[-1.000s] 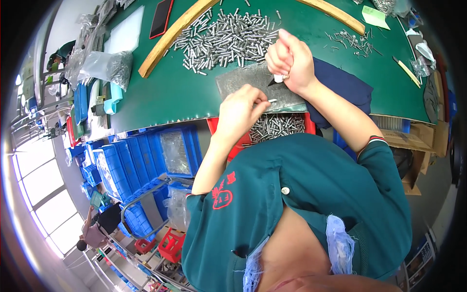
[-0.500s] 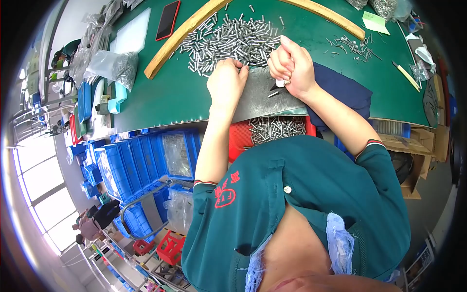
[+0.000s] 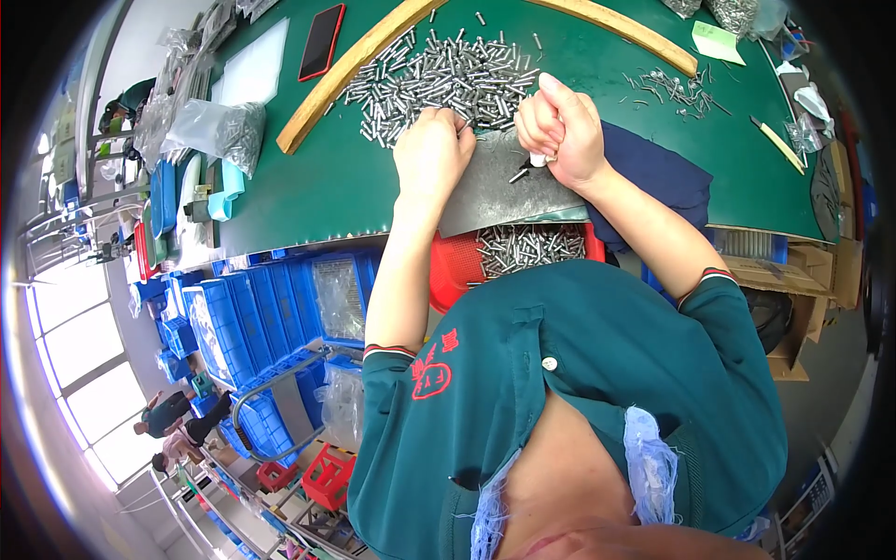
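My left hand (image 3: 433, 154) rests at the near edge of a heap of small silver screw-like metal parts (image 3: 443, 79) on the green table. Its fingers are curled and their tips are hidden, so whatever they pinch is out of sight. Held closed, my right hand (image 3: 567, 131) grips a small white-handled tool (image 3: 538, 161) whose dark tip shows below the fist; its exact kind cannot be made out. One metal part (image 3: 520, 175) appears beside that tip, above a grey sheet (image 3: 481, 201) at the table's front edge.
Two wooden strips (image 3: 345, 79) border the heap. A red basket (image 3: 452, 271) of similar parts sits below the table edge. Dark blue cloth (image 3: 658, 177) lies beside my right forearm. Farther out are a phone (image 3: 322, 42), a filled plastic bag (image 3: 233, 131) and thin metal bits (image 3: 679, 91).
My left hand has shifted slightly left and up along the heap. The metal part by the tool tip has changed position slightly. My right hand stays nearly still. People in the background have moved.
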`<state>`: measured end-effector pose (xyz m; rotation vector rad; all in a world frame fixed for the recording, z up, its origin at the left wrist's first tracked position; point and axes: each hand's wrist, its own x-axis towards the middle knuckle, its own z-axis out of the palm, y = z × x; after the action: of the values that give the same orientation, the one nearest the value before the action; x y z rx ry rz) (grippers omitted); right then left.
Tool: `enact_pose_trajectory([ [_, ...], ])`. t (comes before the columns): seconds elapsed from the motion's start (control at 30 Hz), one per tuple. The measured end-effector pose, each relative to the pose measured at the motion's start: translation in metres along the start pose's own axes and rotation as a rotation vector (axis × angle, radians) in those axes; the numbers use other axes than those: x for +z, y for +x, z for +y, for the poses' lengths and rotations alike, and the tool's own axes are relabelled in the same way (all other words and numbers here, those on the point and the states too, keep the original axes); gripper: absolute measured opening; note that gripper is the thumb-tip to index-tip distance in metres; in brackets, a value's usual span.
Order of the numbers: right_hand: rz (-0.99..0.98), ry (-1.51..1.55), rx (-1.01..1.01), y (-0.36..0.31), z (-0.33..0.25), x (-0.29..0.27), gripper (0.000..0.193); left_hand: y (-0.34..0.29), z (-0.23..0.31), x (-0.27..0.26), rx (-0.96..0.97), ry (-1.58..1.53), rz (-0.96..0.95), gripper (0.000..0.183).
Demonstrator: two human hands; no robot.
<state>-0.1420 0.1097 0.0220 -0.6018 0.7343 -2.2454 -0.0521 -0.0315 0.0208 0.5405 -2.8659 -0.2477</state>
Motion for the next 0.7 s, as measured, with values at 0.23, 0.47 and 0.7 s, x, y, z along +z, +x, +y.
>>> enact_pose_trajectory([
  [0.23, 0.070, -0.052, 0.041, 0.000, -0.003, 0.005, 0.051, -0.033, 0.025, -0.004, 0.030, -0.265, -0.149, 0.014],
  [0.47, 0.076, -0.077, 0.037, -0.001, -0.005, 0.003, 0.051, -0.053, 0.032, 0.001, -0.043, -0.419, -0.075, 0.029],
  [0.7, 0.109, -0.088, 0.046, -0.001, -0.009, 0.002, 0.051, -0.054, 0.036, 0.008, 0.036, -0.301, -0.052, 0.025],
])
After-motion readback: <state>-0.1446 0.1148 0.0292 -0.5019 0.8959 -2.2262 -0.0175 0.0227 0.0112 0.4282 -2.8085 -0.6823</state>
